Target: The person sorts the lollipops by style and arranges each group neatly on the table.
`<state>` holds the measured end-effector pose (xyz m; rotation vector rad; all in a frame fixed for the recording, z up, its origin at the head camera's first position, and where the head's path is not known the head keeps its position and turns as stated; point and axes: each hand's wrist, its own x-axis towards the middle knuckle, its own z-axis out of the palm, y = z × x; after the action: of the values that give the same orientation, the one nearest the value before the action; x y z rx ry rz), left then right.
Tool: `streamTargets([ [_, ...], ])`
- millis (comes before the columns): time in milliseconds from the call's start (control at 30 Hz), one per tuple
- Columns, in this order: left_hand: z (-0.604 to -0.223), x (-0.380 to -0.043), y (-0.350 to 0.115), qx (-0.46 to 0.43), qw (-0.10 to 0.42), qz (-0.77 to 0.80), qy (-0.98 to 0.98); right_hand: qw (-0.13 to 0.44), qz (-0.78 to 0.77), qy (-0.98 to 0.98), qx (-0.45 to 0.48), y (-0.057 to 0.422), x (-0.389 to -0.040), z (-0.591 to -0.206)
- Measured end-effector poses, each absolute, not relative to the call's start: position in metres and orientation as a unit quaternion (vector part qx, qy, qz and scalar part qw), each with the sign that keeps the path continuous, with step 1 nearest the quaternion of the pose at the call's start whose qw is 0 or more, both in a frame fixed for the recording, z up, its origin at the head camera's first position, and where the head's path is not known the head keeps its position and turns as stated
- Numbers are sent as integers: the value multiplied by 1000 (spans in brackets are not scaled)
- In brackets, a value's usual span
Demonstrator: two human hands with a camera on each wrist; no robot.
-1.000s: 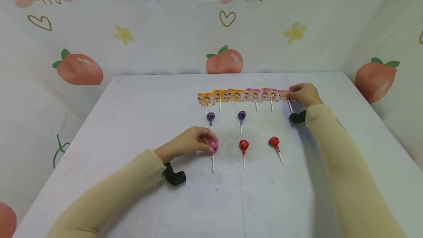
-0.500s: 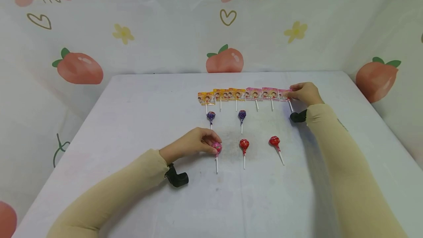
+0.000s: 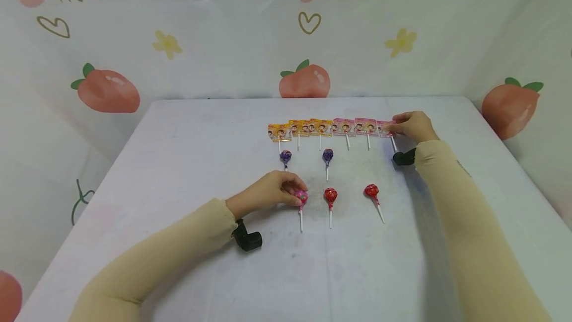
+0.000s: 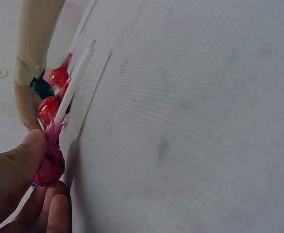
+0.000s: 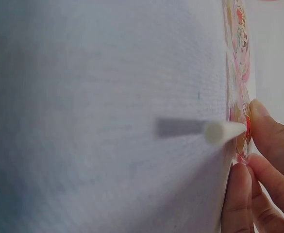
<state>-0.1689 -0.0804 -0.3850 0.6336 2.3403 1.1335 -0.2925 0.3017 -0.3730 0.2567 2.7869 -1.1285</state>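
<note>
Between thumb and fingers, my left hand (image 3: 281, 190) pinches the head of a pink lollipop (image 3: 301, 198), its white stick pointing toward me. The left wrist view shows the pink wrapper (image 4: 53, 158) under the thumb, close over the table. At the far right end of the back row, my right hand (image 3: 413, 125) pinches a pink flat-wrapped lollipop (image 3: 384, 128). In the right wrist view this lollipop's stick (image 5: 219, 132) points at the camera. Just right of the left hand lies a red lollipop (image 3: 330, 196); another red lollipop (image 3: 371, 191) lies farther right, tilted.
Two purple lollipops (image 3: 328, 155) lie in a middle row. Behind them runs a row of flat-wrapped lollipops, orange ones (image 3: 321, 127) on the left and pink ones (image 3: 366, 126) on the right. A printed cloth (image 3: 232, 39) hangs behind the white table (image 3: 187, 158).
My left hand has moved a little to the right with the pink lollipop, nearer the first red one. The right hand has stayed in place on the pink flat-wrapped lollipop.
</note>
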Motion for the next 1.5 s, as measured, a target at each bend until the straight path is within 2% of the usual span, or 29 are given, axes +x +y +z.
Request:
streamTargets([
  [733, -385, -169, -76, 225, 238, 399, 856, 78, -383, 918, 73, 303, -293, -372],
  [1100, -383, -167, -77, 235, 231, 404, 853, 90, -437, 890, 92, 303, -294, -370],
  [1367, -384, -169, -75, 230, 233, 404, 854, 130, -466, 873, 62, 301, -285, -340],
  [1500, -385, -169, -76, 229, 231, 402, 856, 110, -508, 854, 25, 292, -276, -319],
])
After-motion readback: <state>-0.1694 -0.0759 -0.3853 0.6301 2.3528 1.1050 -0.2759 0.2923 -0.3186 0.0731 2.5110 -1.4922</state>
